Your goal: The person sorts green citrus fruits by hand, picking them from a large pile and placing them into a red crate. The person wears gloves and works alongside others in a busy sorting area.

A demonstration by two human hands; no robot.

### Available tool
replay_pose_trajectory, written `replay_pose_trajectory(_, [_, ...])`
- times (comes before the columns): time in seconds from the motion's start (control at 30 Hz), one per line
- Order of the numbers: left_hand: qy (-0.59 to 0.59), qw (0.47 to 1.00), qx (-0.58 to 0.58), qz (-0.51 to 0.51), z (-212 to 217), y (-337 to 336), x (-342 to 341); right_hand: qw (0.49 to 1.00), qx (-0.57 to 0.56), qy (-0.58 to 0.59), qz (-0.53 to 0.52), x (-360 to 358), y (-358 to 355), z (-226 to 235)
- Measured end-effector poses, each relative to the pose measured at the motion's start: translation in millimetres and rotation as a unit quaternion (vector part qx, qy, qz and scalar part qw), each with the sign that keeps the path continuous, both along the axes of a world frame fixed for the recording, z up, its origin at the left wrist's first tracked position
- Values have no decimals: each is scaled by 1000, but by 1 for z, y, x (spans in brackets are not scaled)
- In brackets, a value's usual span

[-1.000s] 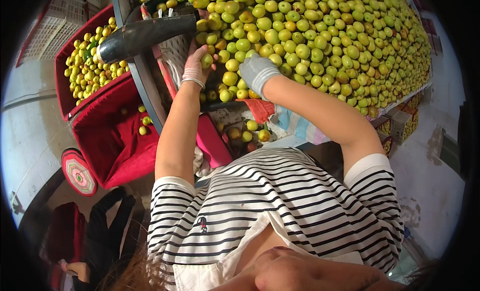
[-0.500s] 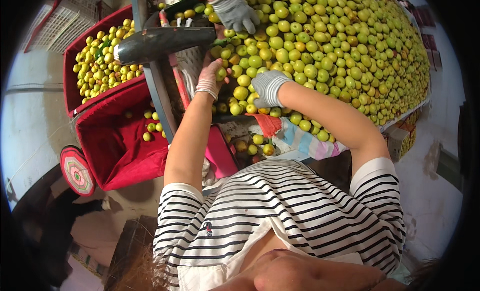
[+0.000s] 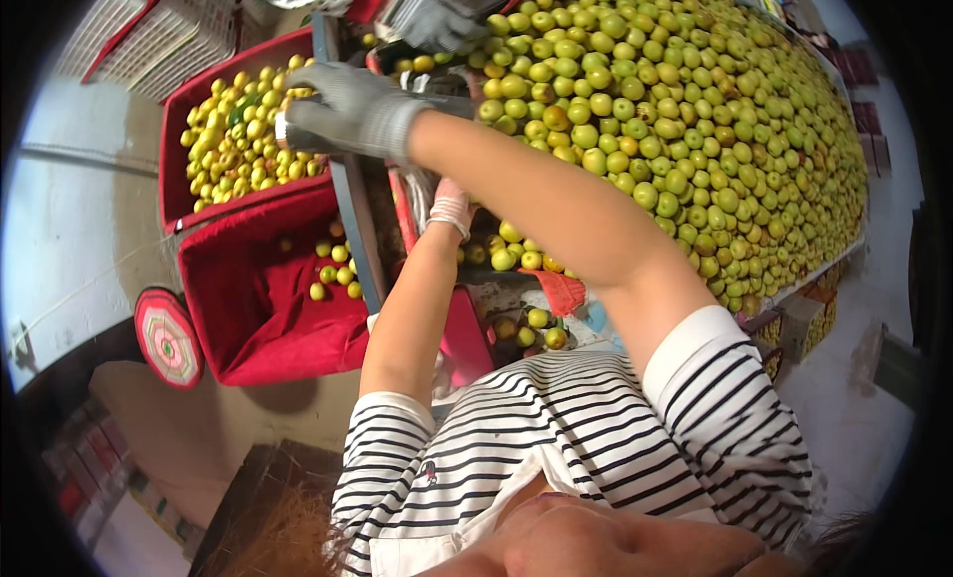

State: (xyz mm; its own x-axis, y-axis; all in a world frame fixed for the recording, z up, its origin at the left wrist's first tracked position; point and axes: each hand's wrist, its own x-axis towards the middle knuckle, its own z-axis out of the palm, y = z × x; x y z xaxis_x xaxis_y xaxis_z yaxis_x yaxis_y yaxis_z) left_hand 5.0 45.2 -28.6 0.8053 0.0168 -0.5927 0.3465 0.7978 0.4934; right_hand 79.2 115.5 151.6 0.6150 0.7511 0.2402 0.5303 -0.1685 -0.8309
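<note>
My right hand (image 3: 357, 108), in a grey glove, reaches across to the left over a black tapered housing (image 3: 452, 105). Its fingers stretch toward the far red-lined bin (image 3: 179, 205), which holds many small round yellow-green fruits (image 3: 233, 140). Nothing shows in the hand. Beneath my right forearm is my left hand (image 3: 453, 200), with a pale band at the wrist. The forearm hides its fingers, so whatever they hold cannot be seen. A large heap of the same fruits (image 3: 685, 130) covers the table to the right.
A nearer red-lined bin (image 3: 268, 319) holds several fruits along its right side. A grey metal rail (image 3: 359, 229) runs between bins and table. A co-worker's grey-gloved hand (image 3: 432, 21) is at the heap's far left. White crates (image 3: 164, 36) stand far left; a round patterned stool (image 3: 167, 337) stands beside the nearer bin.
My right hand has left the heap and swung left over the black housing toward the far bin. My left hand, its fingers formerly visible at a fruit, is now mostly covered by my right forearm.
</note>
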Motion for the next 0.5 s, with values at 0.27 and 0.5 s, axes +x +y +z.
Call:
replay_pose_trajectory(0.27, [-54, 996, 72, 24, 25, 0, -6, 929, -267, -62, -247, 96, -250, -55])
replay_pose_trajectory(0.5, [-43, 997, 65, 11, 27, -3, -1, 837, -499, -144, -173, 98, -198, -93])
